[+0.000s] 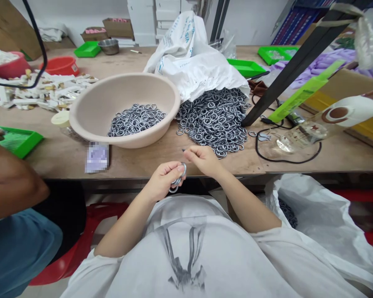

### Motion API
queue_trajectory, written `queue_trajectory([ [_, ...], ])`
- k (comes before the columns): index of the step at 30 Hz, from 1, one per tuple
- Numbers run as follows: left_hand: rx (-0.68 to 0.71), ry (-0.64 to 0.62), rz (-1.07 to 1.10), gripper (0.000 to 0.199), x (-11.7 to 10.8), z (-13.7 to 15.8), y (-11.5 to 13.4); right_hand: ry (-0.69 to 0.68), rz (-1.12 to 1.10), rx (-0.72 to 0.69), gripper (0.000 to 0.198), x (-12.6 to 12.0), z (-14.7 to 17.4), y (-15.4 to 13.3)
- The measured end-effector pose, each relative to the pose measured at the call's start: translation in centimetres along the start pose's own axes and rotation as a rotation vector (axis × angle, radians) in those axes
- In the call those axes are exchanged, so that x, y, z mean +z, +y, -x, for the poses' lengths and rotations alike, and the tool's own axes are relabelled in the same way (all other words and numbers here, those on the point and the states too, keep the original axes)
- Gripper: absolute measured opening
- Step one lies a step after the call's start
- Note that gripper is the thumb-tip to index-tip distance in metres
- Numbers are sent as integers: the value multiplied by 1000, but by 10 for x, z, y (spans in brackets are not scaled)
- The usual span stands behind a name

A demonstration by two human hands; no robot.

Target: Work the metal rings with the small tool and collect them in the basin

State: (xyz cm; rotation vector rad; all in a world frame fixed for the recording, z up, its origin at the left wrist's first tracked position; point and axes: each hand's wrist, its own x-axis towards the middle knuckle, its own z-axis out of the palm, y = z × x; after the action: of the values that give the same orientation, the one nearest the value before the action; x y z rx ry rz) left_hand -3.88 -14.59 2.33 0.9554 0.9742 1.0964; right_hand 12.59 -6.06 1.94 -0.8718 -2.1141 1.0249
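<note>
My left hand (162, 179) is closed on a few grey rings (174, 190), just off the table's front edge. Close beside it, my right hand (207, 160) pinches a small dark tool whose tip (183, 150) pokes out past the fingers; its kind is hidden by the hand. Behind my right hand a large heap of grey rings (216, 120) spills from a white sack (199, 68) onto the table. To the left stands a wide beige basin (87, 111) with many loose grey rings (136, 119) lying in its bottom.
A dark slanted post (286, 78) rises right of the heap, near a black cable (286, 160) and a clear bottle (307, 128). A person's arm (12, 182) is at left by a green tray (21, 140). A white sack (317, 215) hangs open at lower right.
</note>
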Motion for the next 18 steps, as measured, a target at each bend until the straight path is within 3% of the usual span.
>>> queue_trajectory([
  [2,9,1,-35,42,-1,0,0,76,-63,32,55,1,-2,4],
  [4,35,49,-54,41,-2,-2,-1,98,-136,-24,50,2,-1,0],
  [7,50,65,-100,40,-4,-5,-2,4,-239,-101,43,4,-1,-13],
  [9,50,48,-157,41,-5,-4,3,-45,-205,-64,40,3,-12,-15],
  [10,61,52,-200,41,-7,-4,9,-48,-129,-28,41,1,-22,-14],
  [12,143,106,-331,39,-12,-4,29,22,229,54,36,-1,-45,-6],
  [15,491,330,-666,32,-27,-16,74,-37,763,132,19,1,-79,6],
  [17,713,533,-935,28,-42,-33,103,-90,883,178,24,7,-93,9],
  [18,710,580,-1086,28,-51,-43,114,-102,895,186,26,9,-96,10],
])
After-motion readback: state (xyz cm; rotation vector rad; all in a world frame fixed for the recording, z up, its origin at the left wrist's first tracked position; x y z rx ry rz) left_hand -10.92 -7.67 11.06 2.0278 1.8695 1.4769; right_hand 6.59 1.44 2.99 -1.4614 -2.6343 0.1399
